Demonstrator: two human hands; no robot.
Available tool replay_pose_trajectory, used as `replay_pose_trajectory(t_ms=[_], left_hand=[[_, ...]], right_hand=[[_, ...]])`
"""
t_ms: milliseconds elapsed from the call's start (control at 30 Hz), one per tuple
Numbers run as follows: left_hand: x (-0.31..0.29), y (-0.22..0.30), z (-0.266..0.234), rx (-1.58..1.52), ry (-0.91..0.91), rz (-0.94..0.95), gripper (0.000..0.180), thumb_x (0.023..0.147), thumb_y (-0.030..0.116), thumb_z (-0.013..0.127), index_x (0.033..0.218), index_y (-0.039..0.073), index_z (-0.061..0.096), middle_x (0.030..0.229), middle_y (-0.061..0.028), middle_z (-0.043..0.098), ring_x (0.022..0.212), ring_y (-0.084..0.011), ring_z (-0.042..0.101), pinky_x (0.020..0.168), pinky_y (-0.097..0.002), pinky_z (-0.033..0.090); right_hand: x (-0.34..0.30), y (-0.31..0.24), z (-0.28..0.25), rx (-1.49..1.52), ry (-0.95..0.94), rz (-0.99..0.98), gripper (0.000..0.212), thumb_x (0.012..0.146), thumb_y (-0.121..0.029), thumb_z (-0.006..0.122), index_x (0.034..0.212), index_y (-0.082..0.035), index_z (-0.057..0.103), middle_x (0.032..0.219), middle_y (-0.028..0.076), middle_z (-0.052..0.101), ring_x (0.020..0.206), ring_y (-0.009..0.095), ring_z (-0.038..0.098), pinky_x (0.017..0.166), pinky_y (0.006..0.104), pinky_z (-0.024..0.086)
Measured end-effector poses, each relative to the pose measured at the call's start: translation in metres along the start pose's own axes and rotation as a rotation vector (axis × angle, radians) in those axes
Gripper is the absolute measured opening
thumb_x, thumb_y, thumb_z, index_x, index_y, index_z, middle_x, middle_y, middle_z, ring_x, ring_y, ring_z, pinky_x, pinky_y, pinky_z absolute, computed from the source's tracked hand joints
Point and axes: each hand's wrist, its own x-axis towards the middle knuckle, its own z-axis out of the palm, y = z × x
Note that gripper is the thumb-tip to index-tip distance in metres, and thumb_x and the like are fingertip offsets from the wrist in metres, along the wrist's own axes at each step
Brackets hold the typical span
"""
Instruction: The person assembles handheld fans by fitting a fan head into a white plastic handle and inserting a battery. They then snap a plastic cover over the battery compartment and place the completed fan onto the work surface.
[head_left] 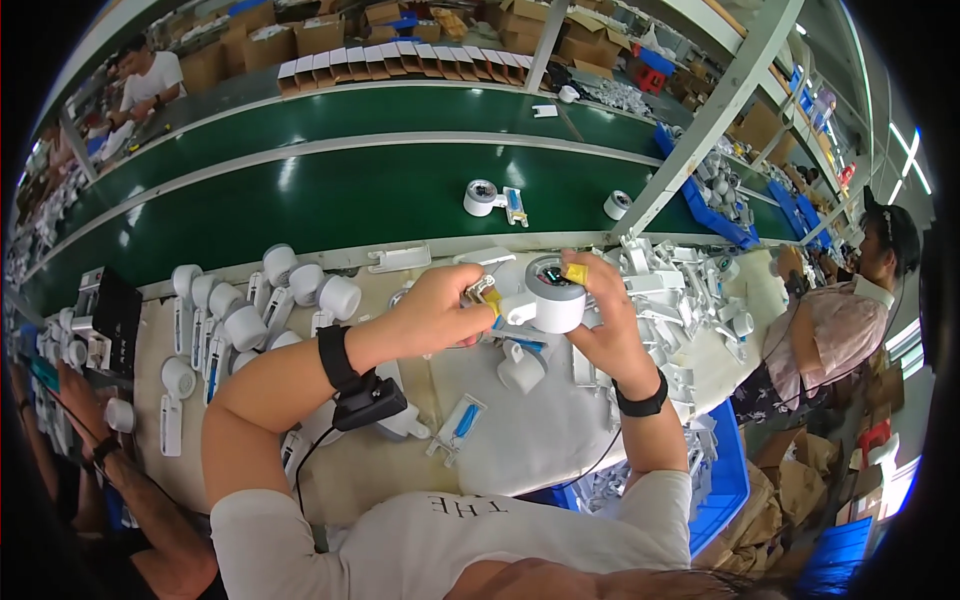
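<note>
In the middle of the table, my right hand [608,325] grips a white round housing [556,306] with a grey rim and dark parts inside its open top. A short stem on the housing points toward my left hand [440,312]. The fingers of that hand are closed in a pinch beside the stem, around a small metallic-looking piece I cannot make out. Yellow wrapping covers fingertips on both hands. Below them lie a white cup-shaped part [522,368] and a white handle shell [459,428] with a blue piece inside.
Several white round-headed units [245,325] crowd the left of the table. White plastic shells [660,290] pile up at right, above a blue bin [735,470]. A green conveyor [380,190] carries another white unit [481,198]. Co-workers sit on both sides.
</note>
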Motion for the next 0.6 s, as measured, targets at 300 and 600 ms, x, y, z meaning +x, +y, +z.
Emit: replay_pose_trajectory(t_ms=[300, 600], left_hand=[[0.008, -0.016, 0.004, 0.505, 0.119, 0.23, 0.028, 0.067, 0.017, 0.062, 0.083, -0.003, 0.052, 0.061, -0.0156, 0.057, 0.052, -0.0238, 0.056, 0.049, -0.0326, 0.042], [0.009, -0.022, 0.005, 0.63, 0.156, 0.132, 0.026, 0.066, 0.012, 0.062, 0.087, 0.0, 0.053, 0.074, -0.0091, 0.058, 0.063, -0.0134, 0.053, 0.057, -0.0281, 0.044]], right_hand=[[0.031, -0.014, -0.028, 0.301, -0.363, 0.166, 0.048, 0.075, -0.015, 0.067, 0.12, -0.008, 0.052, 0.114, 0.014, 0.048, 0.103, 0.027, 0.049, 0.085, 0.0333, 0.042], [0.035, 0.006, -0.021, 0.237, -0.399, 0.152, 0.045, 0.077, -0.023, 0.067, 0.119, -0.013, 0.055, 0.097, 0.008, 0.053, 0.083, 0.019, 0.052, 0.067, 0.0268, 0.043]])
